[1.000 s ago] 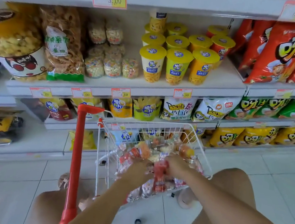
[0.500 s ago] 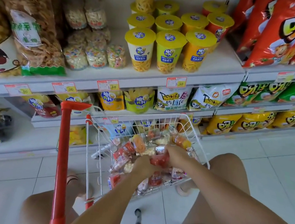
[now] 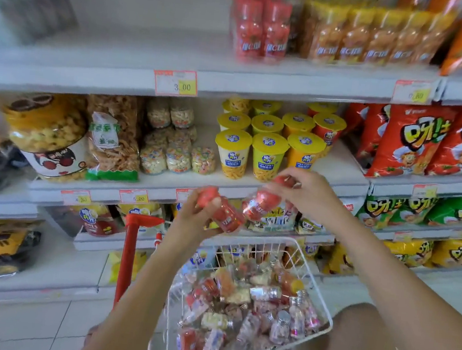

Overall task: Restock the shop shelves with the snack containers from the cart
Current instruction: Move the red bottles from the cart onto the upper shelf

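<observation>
Both hands have come up out of the cart since half a second ago, each bringing a red container with it, and the view has tilted up to take in a higher shelf. The left hand is wrapped round one red container, held slanting with its cap up and to the left. The right hand pinches a second one near its top, its body angled down to the left. The two containers nearly meet between the hands, in the air above the cart and in front of the yellow-lidded cups.

This looks like the start of a placing step: two containers picked, none shelved yet. A row of matching red packs stands on the higher shelf, beside orange ones, and that is probably where these two belong. The cart is far from emptied, with many mixed containers left in it.

A price tag on the higher shelf's edge reads 3.00. Another tag further right ends in .80, its first digit unclear. The red bags carry bold yellow lettering and a cartoon chef. Labels on the held containers are too blurred to read.
</observation>
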`<state>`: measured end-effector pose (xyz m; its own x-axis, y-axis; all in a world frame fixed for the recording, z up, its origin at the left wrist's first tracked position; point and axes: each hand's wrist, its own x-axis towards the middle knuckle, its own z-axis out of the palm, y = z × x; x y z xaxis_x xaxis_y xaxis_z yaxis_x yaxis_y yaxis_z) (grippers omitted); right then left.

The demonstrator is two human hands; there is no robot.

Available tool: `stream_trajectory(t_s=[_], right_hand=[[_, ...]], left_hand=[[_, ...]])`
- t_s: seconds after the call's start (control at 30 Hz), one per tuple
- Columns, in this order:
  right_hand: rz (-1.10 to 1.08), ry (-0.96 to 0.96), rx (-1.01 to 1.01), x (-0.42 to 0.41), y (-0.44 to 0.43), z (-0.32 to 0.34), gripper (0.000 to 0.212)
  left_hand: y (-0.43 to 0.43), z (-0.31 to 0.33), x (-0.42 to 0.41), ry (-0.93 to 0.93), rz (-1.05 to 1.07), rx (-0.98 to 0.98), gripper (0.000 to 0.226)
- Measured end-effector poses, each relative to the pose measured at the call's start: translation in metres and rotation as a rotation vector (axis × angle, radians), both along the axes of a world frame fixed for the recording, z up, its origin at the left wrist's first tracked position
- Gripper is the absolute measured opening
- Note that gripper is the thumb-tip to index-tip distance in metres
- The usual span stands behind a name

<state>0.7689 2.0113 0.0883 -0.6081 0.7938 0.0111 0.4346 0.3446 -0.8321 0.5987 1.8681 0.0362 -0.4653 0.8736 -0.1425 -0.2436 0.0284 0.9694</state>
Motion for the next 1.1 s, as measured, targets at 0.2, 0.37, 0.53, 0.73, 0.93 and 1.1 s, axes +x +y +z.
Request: stream_trajectory(t_s=[0.2, 0.37, 0.53, 0.73, 0.93, 1.1], right_hand=[[0.01, 0.093, 0.381, -0.048, -0.007, 0.121, 0.043], [0.03, 0.152, 0.631, -0.099, 0.002, 0.196, 0.034], [0.14, 0.053, 0.757, -0.157, 0.025, 0.229, 0.03], [0.196, -0.308, 0.812, -0.223, 0.079, 0.26, 0.044], [0.263, -0.525, 0.789, -0.266, 0.138, 0.256, 0.045], [0.338, -0.615, 0.827, -0.279, 0.161, 0.263, 0.049]], left_hand=[[-0.004, 0.121, -0.037, 0.415, 0.161, 0.157, 0.018], [0.011, 0.197, -0.075, 0.699, 0.341, 0.251, 0.024], [0.05, 0.236, -0.118, 0.835, 0.374, 0.273, 0.027], [0.111, 0.251, -0.174, 0.935, 0.354, 0.021, 0.042], [0.175, 0.245, -0.214, 0.925, 0.223, -0.182, 0.035], [0.214, 0.253, -0.229, 0.966, 0.111, -0.26, 0.034]])
